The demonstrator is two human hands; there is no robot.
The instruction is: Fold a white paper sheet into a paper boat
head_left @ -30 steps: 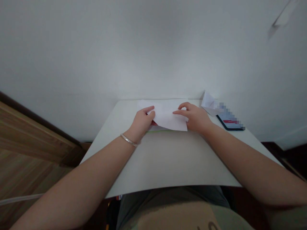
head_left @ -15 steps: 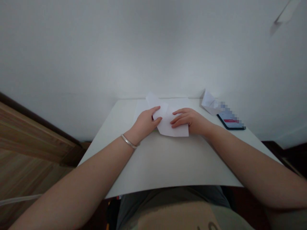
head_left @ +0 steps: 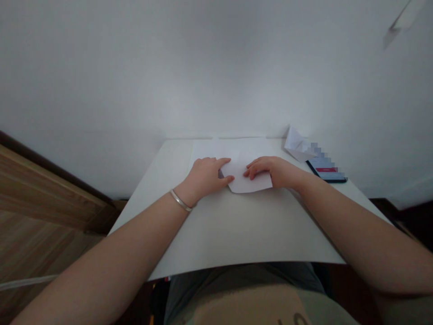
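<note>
A folded sheet of white paper (head_left: 252,185) lies between my hands on the white table. My left hand (head_left: 209,175), with a silver bangle at its wrist, grips the paper's left edge; thumb and forefinger rest on top and the other fingers are mostly hidden. At the right side, my right hand (head_left: 267,170) has its bent fingers on the paper and its thumb out of sight, pinching that edge. More white paper (head_left: 243,143) lies flat behind, towards the wall; where the sheets part is hard to make out.
A folded white paper boat (head_left: 299,145) stands at the table's back right, against a phone (head_left: 326,174) with a lit, partly blurred screen. The white table (head_left: 246,230) meets a pale wall (head_left: 216,67). Wooden furniture (head_left: 43,189) stands on the left.
The folded paper has shifted slightly right, and its raised upper left part has come down. My left hand has moved a little right; my right fingers have curled more.
</note>
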